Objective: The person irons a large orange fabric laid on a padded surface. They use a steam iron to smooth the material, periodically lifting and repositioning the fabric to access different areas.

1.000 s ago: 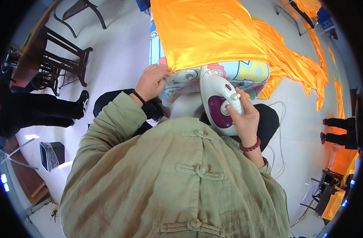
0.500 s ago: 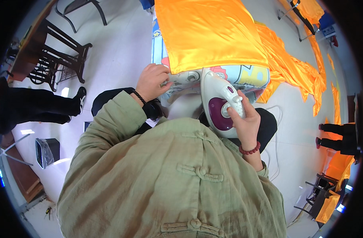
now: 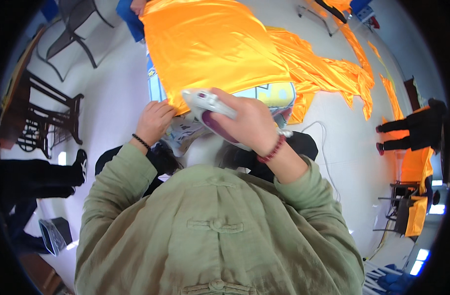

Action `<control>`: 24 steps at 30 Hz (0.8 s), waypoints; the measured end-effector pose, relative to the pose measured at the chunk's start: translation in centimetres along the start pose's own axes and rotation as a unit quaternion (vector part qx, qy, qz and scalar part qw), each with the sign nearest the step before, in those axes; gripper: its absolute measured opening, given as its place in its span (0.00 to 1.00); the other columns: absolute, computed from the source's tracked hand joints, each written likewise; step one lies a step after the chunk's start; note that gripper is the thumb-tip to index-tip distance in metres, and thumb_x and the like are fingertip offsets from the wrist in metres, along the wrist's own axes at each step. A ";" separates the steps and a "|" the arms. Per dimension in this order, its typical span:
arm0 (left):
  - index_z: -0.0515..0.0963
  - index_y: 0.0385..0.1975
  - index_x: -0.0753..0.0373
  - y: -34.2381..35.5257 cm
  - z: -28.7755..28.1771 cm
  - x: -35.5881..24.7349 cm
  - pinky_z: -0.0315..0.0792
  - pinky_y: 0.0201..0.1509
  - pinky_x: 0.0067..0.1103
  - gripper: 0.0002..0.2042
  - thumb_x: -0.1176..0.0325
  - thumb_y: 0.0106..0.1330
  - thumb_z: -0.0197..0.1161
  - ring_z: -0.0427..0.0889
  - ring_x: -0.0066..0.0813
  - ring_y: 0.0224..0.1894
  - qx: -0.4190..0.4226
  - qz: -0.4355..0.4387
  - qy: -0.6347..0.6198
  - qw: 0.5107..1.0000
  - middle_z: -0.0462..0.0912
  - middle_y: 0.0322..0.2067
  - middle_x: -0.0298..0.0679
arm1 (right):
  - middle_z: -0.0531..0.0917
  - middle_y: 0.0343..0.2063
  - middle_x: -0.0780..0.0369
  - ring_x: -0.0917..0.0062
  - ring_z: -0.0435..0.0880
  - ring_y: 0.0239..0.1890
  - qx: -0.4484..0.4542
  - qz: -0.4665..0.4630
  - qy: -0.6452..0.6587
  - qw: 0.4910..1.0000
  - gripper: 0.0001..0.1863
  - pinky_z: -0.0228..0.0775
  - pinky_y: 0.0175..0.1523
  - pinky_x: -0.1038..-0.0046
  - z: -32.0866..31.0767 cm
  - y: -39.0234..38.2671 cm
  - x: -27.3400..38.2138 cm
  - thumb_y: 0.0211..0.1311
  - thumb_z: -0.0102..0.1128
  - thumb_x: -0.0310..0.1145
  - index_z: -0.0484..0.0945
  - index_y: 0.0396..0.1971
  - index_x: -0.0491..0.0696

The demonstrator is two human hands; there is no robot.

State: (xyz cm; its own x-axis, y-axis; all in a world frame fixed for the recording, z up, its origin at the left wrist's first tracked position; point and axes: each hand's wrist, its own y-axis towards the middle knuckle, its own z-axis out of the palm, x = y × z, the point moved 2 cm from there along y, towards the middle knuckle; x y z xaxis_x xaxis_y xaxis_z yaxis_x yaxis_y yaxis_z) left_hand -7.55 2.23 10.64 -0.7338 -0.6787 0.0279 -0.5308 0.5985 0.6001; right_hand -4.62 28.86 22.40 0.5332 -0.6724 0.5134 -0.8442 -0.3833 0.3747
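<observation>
My left hand (image 3: 154, 119) pinches the near left corner of the shiny orange cloth (image 3: 210, 44), which lies over a padded board with a patterned blue and white cover (image 3: 264, 92). My right hand (image 3: 247, 123) is wrapped round the handle of a white and purple steam iron (image 3: 203, 104), slightly blurred, with its tip on or just above the cloth near that corner; I cannot tell which. Another person's hand (image 3: 138, 6) is at the far left corner of the cloth.
Crumpled orange fabric (image 3: 328, 73) spreads to the right. A white cord (image 3: 326, 135) runs over the floor. A chair (image 3: 72, 37), a table with dark iron legs (image 3: 62, 110) and a bin (image 3: 54, 237) are at left. People in dark trousers stand left (image 3: 43, 172) and right (image 3: 402, 128).
My right hand has lifted the iron forward and leftward, toward the cloth's corner. My left hand now takes hold of that corner. The view has shifted, and another person's hand shows at the far corner.
</observation>
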 end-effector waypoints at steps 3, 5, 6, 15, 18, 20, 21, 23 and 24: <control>0.80 0.34 0.63 -0.1 -0.2 -0.1 0.72 0.50 0.30 0.09 0.73 0.53 0.62 0.80 0.35 0.45 0.015 -0.011 -0.005 1.000 0.80 0.36 0.37 | 0.83 0.25 0.51 0.56 0.84 0.30 0.005 0.003 -0.011 1.000 0.23 0.76 0.37 0.59 2.1 3.0 0.7 0.55 0.65 0.43 0.80 0.53 0.55; 0.81 0.34 0.62 -0.1 0.0 -0.3 0.71 0.47 0.29 0.08 0.74 0.53 0.61 0.80 0.33 0.44 0.009 -0.015 -0.005 1.000 0.80 0.36 0.36 | 0.83 0.25 0.51 0.56 0.84 0.30 0.036 0.030 -0.014 0.999 0.22 0.76 0.37 0.58 3.2 3.9 0.5 0.56 0.64 0.43 0.80 0.52 0.55; 0.81 0.34 0.62 -0.2 0.1 -0.2 0.71 0.47 0.29 0.08 0.74 0.53 0.61 0.80 0.33 0.43 0.014 -0.017 -0.008 1.000 0.80 0.36 0.36 | 0.83 0.25 0.50 0.55 0.84 0.30 0.013 0.015 -0.012 1.000 0.22 0.76 0.37 0.58 3.4 3.9 0.3 0.56 0.64 0.44 0.80 0.52 0.56; 0.81 0.36 0.62 -0.8 0.2 0.4 0.69 0.48 0.29 0.11 0.75 0.53 0.61 0.79 0.32 0.46 0.051 -0.017 -0.015 0.998 0.81 0.39 0.35 | 0.84 0.28 0.49 0.54 0.85 0.35 0.041 0.139 -0.062 0.988 0.27 0.77 0.41 0.56 -2.2 1.5 -7.8 0.58 0.63 0.45 0.77 0.58 0.55; 0.81 0.37 0.62 -0.7 0.2 0.4 0.69 0.47 0.29 0.11 0.75 0.53 0.61 0.79 0.31 0.47 0.056 -0.018 -0.014 0.998 0.82 0.40 0.34 | 0.84 0.40 0.48 0.54 0.84 0.45 -0.010 0.219 -0.092 0.971 0.29 0.76 0.49 0.58 -5.8 0.6 -12.8 0.57 0.65 0.49 0.77 0.58 0.53; 0.81 0.37 0.62 -0.7 0.1 0.3 0.69 0.46 0.28 0.11 0.76 0.53 0.61 0.79 0.31 0.46 0.049 -0.017 -0.019 0.998 0.82 0.40 0.34 | 0.84 0.42 0.47 0.56 0.84 0.46 -0.031 0.253 -0.082 0.963 0.28 0.75 0.52 0.61 -8.2 0.5 -15.9 0.57 0.65 0.46 0.78 0.57 0.49; 0.81 0.37 0.62 -0.7 0.1 0.3 0.70 0.46 0.28 0.11 0.76 0.53 0.61 0.80 0.31 0.46 0.048 -0.019 -0.022 0.998 0.82 0.40 0.34 | 0.84 0.43 0.47 0.57 0.84 0.47 -0.040 0.281 -0.071 0.956 0.29 0.75 0.52 0.63 -9.2 0.5 -17.0 0.57 0.66 0.44 0.78 0.57 0.46; 0.81 0.37 0.61 -0.7 0.0 0.2 0.70 0.45 0.28 0.11 0.76 0.53 0.61 0.80 0.31 0.46 0.033 -0.020 -0.021 0.999 0.82 0.40 0.34 | 0.85 0.43 0.47 0.59 0.85 0.46 -0.061 0.327 -0.100 0.938 0.30 0.75 0.51 0.64 -10.8 0.3 -18.5 0.56 0.67 0.43 0.77 0.58 0.44; 0.81 0.37 0.61 -0.8 0.0 0.2 0.70 0.45 0.28 0.11 0.76 0.52 0.62 0.80 0.31 0.46 0.028 -0.021 -0.017 0.999 0.82 0.40 0.34 | 0.85 0.43 0.48 0.59 0.85 0.45 -0.060 0.335 -0.075 0.937 0.30 0.76 0.50 0.65 -11.2 0.2 -18.7 0.56 0.67 0.42 0.77 0.57 0.45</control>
State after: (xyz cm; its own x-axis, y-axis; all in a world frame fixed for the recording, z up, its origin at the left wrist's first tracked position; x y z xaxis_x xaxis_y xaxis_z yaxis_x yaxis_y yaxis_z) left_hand -7.22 1.59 10.15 -0.7238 -0.6897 -0.0234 -0.5833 0.5933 0.5548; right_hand -14.17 48.43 21.53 -0.1355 -0.8221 0.5530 -0.9699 0.2241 0.0956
